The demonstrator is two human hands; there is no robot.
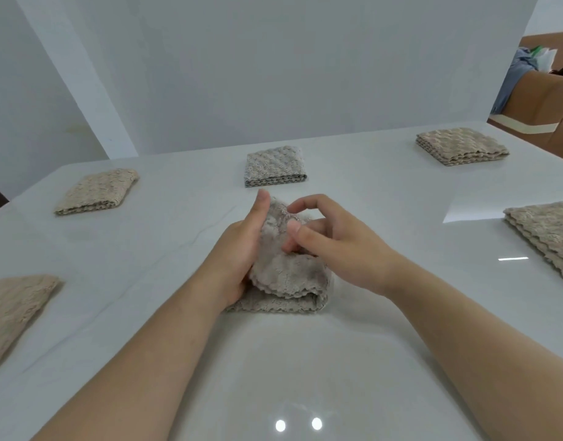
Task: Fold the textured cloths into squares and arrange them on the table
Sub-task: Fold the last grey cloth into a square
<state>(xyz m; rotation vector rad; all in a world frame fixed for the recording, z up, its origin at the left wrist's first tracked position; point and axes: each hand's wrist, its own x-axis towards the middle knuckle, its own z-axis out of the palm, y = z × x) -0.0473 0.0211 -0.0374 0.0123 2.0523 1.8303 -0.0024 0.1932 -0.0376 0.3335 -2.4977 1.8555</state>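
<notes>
No words, labels, brand marks or numbers can be read anywhere — not on the white table [353, 361], not on the folded cloths, and not on the cardboard boxes [541, 103] at the far right, whose brown faces and pale tape strip show no print that can be made out.

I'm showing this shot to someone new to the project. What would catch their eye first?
Both hands, the left hand and right hand, meet at the table's centre on a half-folded cloth whose top flap is raised. Around it, folded cloths lie spaced on the white table: one straight behind, others far left and far right.
</notes>
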